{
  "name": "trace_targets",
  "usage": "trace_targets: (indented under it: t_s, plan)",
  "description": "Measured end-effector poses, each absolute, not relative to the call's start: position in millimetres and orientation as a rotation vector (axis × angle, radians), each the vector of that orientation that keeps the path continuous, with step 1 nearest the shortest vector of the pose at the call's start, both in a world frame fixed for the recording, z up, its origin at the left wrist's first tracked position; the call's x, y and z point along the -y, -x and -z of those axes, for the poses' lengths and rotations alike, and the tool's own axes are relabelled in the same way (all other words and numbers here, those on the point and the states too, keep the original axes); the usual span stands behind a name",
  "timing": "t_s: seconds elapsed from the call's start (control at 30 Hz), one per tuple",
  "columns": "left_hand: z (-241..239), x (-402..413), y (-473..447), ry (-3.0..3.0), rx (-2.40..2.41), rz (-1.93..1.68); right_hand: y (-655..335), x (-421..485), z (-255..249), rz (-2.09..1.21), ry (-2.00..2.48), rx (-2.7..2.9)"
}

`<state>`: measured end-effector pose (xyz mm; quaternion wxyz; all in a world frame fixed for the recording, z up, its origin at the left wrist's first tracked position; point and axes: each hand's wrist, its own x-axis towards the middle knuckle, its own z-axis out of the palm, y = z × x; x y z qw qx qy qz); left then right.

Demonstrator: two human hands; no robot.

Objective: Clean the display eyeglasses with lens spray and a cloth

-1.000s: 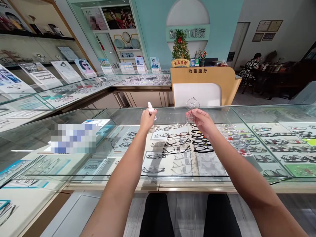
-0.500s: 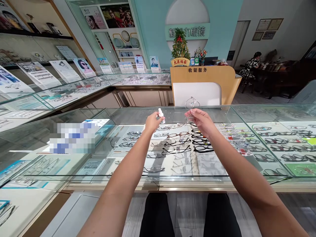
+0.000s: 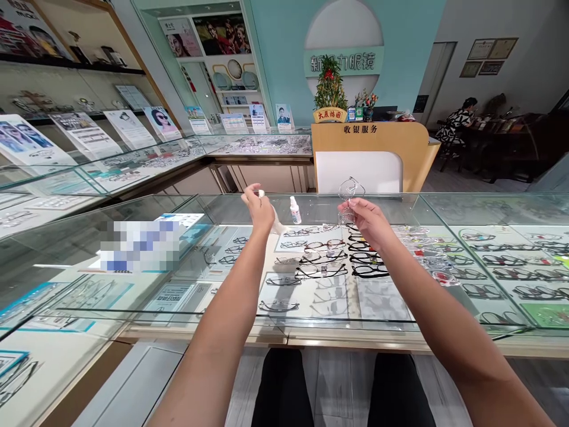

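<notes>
A small white spray bottle (image 3: 295, 211) stands upright on the glass counter top, just right of my left hand (image 3: 259, 207). That hand's fingers are closed on a cream-coloured cloth (image 3: 278, 225), which shows at the fingertips and hangs down behind the hand to the counter. My right hand (image 3: 367, 218) pinches a pair of thin-framed eyeglasses (image 3: 351, 187) above the counter; one lens rises over the fingers, and the lower part is partly hidden by them. Beneath both hands, rows of eyeglasses (image 3: 322, 270) lie inside the display case.
The glass display counter (image 3: 284, 339) spans the space before me. A partly blurred white box or leaflet (image 3: 191, 220) lies on its left. Beyond are a wooden cashier desk (image 3: 415, 154), another case with standing cards (image 3: 284, 116), and a seated person (image 3: 457, 121) at the far right.
My left hand has let go of the spray bottle, which now stands on the counter, and has moved left onto the cloth. My right hand still holds the eyeglasses. The view shifted slightly.
</notes>
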<state>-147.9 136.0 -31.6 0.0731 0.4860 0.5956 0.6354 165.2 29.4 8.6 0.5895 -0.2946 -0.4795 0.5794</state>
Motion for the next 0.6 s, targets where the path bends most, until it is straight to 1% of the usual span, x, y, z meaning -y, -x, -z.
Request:
trace_targets:
  t_s: [0.1, 0.23, 0.4, 0.6]
  plan:
    - [11.7, -131.4, 151.8, -1.342, -1.424, -2.177, -166.0, -29.5, -8.3, -1.346, 0.672, 1.116]
    - [-14.7, -107.4, 137.2, -1.405, -1.092, -2.238, -165.6, -28.3, -8.4, -1.345, 0.643, 1.124]
    - [-30.1, -68.3, 95.7, -1.531, -0.874, -2.105, -161.5, -21.5, -10.3, -1.321, 0.583, 1.208]
    - [-25.4, -39.5, 56.5, -1.588, -0.803, -1.942, -152.7, -11.2, -13.4, -1.343, 0.511, 1.294]
